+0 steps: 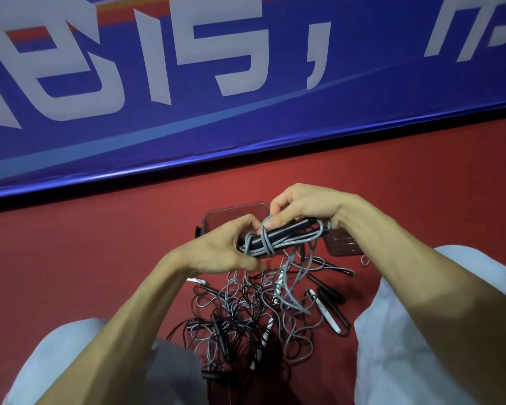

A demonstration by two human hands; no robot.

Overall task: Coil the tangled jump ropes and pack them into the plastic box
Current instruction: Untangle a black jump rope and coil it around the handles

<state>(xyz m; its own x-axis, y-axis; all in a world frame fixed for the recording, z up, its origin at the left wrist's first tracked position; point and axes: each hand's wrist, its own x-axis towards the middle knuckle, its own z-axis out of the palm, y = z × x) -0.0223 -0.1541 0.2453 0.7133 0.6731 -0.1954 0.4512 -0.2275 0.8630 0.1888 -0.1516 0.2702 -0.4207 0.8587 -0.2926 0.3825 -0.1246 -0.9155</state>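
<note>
We see both hands up over the red floor (100, 258), w/ a bundle btwn them. The left hand (222, 249) has its fingers curled round the bundle's left end. The fingertips are tucked behind it and don't show. The right hand (301, 209) grips the right end, thumb pressed on top and fingers bent over the far side.

The bundle is black handles (289, 230) w/ grey rope (265, 244) looped round them a few turns. How many handles are in it we can't tell. Loose grey strands hang from it into the tangled pile (240, 314) of grey and black ropes on the floor btwn the knees (421, 331).

The plastic box (231, 211) sits on the floor just beyond the hands, approx. half hidden by them; only its far rim and a dark clip at left show. A second clear piece (343, 244) peeks out under the right wrist (lid or another box, can't say). Pile's near edge is cut off by the frame bottom. A blue banner (187, 127) runs along behind.
</note>
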